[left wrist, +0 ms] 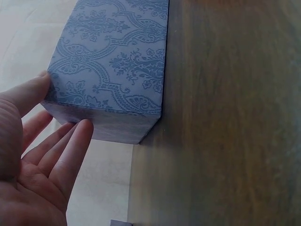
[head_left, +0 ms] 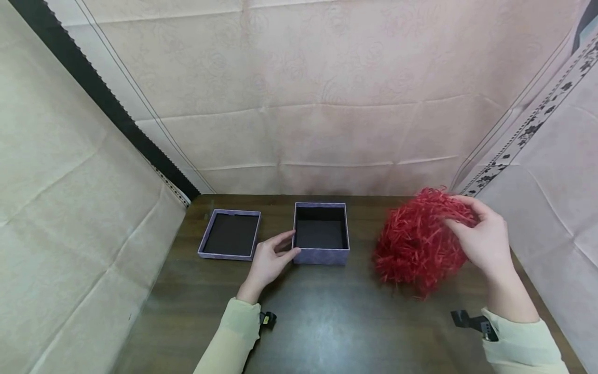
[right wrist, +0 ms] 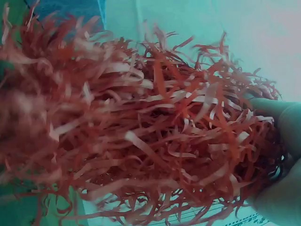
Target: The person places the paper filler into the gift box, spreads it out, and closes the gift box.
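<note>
An open-topped purple-blue patterned box (head_left: 322, 256) with a dark inside stands on the table. My left hand (head_left: 270, 264) is at its near left corner. In the left wrist view, the thumb touches the edge of the patterned wall (left wrist: 113, 56), and the loosely extended fingers are by the adjoining side. On the right, my right hand (head_left: 488, 239) grips a large fluffy bundle of red shredded paper (head_left: 416, 244) from its right side, thumb in front. Strands fill the right wrist view (right wrist: 155, 127) and hide most of the fingertips.
Left of the box lies its matching shallow lid (head_left: 231, 236), dark inside facing up. The brown wooden table (head_left: 327, 322) meets a pale cloth backdrop (head_left: 327, 140) at the far edge. More cloth hangs on both sides.
</note>
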Action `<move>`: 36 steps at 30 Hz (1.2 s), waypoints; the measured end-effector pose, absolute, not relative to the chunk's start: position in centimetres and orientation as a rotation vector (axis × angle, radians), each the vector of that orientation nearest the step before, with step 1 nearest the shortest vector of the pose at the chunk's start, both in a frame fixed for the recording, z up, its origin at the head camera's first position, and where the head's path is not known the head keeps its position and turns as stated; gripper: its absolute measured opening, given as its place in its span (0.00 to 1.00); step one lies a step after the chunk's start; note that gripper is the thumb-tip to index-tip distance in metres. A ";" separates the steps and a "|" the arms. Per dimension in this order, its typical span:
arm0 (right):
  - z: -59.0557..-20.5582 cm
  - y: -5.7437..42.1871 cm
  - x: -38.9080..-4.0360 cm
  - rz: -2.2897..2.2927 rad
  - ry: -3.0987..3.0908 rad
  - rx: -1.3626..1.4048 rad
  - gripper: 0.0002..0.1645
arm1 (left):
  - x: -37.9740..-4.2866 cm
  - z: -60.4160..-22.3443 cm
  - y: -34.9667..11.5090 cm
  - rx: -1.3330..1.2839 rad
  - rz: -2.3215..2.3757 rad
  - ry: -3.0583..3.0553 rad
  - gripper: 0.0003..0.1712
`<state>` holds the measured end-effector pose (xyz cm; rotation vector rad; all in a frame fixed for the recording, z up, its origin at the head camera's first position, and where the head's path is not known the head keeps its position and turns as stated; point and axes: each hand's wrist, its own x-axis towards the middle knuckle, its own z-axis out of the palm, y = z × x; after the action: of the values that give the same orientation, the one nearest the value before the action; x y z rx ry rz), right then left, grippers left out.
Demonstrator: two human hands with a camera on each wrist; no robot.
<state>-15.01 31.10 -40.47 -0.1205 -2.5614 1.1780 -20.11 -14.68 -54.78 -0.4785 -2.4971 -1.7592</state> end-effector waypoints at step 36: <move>-37.2 27.9 -15.5 1.169 -2.357 -0.095 0.23 | -19.9 -54.6 -14.6 -0.478 -1.749 -2.496 0.28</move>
<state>-15.46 27.88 -37.16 -0.0953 -2.3570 1.1685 -19.88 -14.57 -54.59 -0.4778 -2.4960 -1.7494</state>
